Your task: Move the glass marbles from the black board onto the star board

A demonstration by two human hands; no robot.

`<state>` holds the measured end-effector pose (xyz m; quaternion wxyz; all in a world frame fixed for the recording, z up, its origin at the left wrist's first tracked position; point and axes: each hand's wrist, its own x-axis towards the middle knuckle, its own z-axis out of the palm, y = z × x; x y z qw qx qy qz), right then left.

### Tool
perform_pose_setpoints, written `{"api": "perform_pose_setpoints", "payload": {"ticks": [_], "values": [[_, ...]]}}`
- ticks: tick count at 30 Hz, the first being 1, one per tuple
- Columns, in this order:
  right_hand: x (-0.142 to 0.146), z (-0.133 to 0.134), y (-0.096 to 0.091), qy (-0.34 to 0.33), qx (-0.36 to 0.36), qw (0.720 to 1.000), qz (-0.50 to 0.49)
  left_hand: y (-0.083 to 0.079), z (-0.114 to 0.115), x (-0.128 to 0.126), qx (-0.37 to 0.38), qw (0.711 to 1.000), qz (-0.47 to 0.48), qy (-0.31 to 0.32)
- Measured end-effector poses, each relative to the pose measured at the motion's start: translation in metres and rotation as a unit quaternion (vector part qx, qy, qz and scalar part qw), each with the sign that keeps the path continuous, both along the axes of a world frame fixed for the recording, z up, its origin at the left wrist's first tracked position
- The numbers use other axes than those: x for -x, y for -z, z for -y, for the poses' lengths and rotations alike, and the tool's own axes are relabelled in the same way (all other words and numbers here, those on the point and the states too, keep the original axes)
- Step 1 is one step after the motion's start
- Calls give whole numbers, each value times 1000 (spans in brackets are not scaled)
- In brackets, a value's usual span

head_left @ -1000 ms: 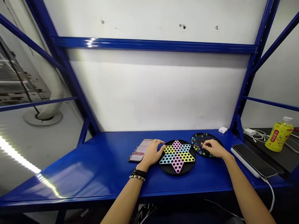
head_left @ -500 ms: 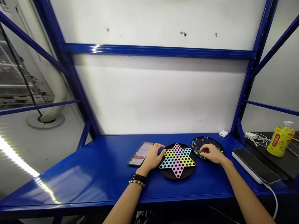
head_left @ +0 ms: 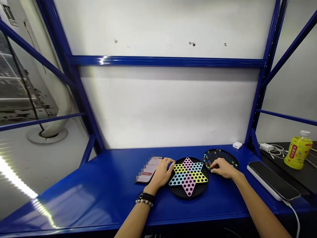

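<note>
A round black board with a pink, yellow and light-blue star [head_left: 188, 177] lies on the blue shelf [head_left: 99, 185]. My left hand [head_left: 162, 173] rests at the board's left rim, fingers curved against it. Right of the board stands a black round tray of coloured marbles [head_left: 221, 156]. My right hand [head_left: 223, 168] is over the tray's near left part, fingertips pinched down among the marbles; what they hold is too small to make out.
A phone with a lit screen [head_left: 149, 169] lies left of my left hand. A dark phone on a white power bank [head_left: 271, 180] sits at the right, a small white charger [head_left: 237, 145] at the back, a yellow bottle [head_left: 296, 150] on a black table.
The view has tilted so everything sits lower in frame. My right hand has shifted slightly left within the marble tray. The left hand stays at the board's rim.
</note>
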<state>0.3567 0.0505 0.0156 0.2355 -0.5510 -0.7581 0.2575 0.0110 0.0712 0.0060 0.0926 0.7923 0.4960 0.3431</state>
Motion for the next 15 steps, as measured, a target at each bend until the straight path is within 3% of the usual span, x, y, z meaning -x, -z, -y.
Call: {"api": "perform_pose_setpoints", "payload": {"ticks": [5,11,15], "values": [[5,-7,-1,1,14,1000,-15,-2,0,0,14,1000,7,13],[-1,-17,-15,-56,118,991,-19,-4,0,0,16,1000,17,1],[-4,-18,-22,-78,108,989,-57,-5,1,0,11,1000,17,-1]]}}
